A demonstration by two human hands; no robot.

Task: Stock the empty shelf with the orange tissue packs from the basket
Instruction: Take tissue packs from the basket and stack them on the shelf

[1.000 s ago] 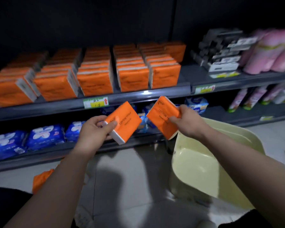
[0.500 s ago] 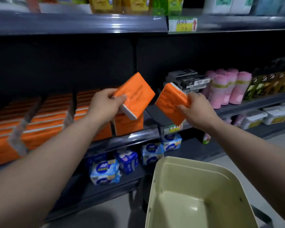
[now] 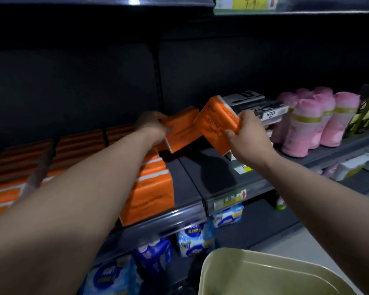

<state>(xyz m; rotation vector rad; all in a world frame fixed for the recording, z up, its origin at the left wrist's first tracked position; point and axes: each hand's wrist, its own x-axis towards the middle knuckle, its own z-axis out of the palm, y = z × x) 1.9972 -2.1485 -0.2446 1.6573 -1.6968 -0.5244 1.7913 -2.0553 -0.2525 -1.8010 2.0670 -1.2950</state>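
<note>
My left hand (image 3: 151,126) grips one orange tissue pack (image 3: 182,129) and holds it tilted over the back of the dark shelf (image 3: 192,186), just right of the stacked orange packs (image 3: 151,188). My right hand (image 3: 248,137) grips a second orange pack (image 3: 216,122), tilted on edge above the bare shelf space, close beside the first pack. Rows of orange packs (image 3: 19,167) fill the shelf to the left, partly hidden by my left arm. The cream basket (image 3: 264,273) sits below at the lower right.
Black boxes (image 3: 262,108) and pink rolls (image 3: 313,120) stand on the shelf right of the gap. Blue packs (image 3: 192,239) line the lower shelf. Another shelf edge with a price tag (image 3: 245,4) runs overhead.
Both hands have carried their orange packs from in front of the shelf forward and in over it. The view has risen and moved closer to the shelf.
</note>
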